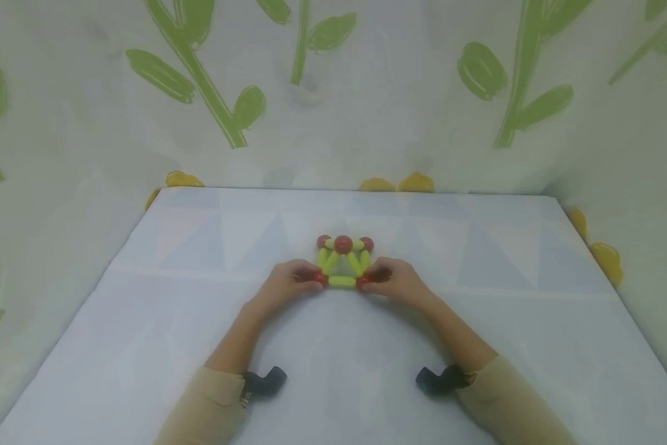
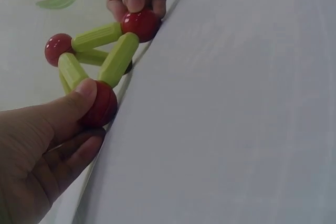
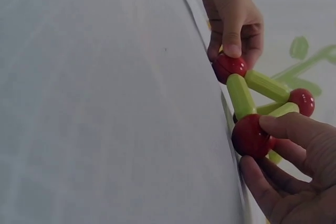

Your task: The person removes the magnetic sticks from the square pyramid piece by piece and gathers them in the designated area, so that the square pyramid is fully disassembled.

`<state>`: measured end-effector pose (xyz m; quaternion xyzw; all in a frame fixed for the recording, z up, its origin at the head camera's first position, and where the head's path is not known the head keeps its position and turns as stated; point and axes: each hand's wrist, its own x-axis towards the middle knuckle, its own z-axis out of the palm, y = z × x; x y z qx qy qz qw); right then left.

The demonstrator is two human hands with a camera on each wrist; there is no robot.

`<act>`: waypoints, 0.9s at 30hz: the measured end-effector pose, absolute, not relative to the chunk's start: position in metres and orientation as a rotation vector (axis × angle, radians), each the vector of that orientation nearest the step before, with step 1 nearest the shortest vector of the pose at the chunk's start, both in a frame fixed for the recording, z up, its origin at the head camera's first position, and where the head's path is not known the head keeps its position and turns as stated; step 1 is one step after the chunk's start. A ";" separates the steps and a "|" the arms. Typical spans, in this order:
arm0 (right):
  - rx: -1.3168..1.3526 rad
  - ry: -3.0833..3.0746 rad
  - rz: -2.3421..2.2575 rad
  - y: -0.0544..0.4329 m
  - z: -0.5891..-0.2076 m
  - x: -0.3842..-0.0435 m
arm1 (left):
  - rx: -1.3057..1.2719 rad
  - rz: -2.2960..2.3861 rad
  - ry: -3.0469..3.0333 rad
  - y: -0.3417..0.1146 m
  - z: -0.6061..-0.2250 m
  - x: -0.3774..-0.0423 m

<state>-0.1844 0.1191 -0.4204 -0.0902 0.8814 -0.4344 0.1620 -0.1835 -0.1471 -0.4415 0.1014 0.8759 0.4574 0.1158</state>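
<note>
A small frame of yellow-green rods (image 1: pixel 342 281) joined by several red balls (image 1: pixel 343 245) is in the middle of the head view. At its near left corner, my left hand (image 1: pixel 290 283) pinches one red ball (image 2: pixel 103 106) between thumb and fingers. My right hand (image 1: pixel 401 281) likewise grips the red ball (image 3: pixel 252 136) at the near right corner. One rod (image 3: pixel 241 96) runs between these two held balls. Behind them, slanting rods meet at another red ball (image 2: pixel 59 50). Part of the frame's far side is hidden in both wrist views.
Under the hands lies a pale table (image 1: pixel 339 371) with faint triangle patterns. Its back edge meets a wall (image 1: pixel 378 123) painted with green leaves. Dark curved wrist devices (image 1: pixel 266 381) stick out inward from both beige sleeves (image 1: pixel 205 402).
</note>
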 end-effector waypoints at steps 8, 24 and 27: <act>-0.330 2.521 -1.322 0.143 -0.427 -0.172 | 0.383 1.327 2.545 -0.126 -0.440 -0.179; -0.406 2.419 -1.335 0.187 -0.431 -0.155 | 0.524 1.321 2.440 -0.100 -0.439 -0.161; -0.435 2.412 -1.359 0.190 -0.431 -0.155 | 0.589 1.335 2.469 -0.098 -0.441 -0.162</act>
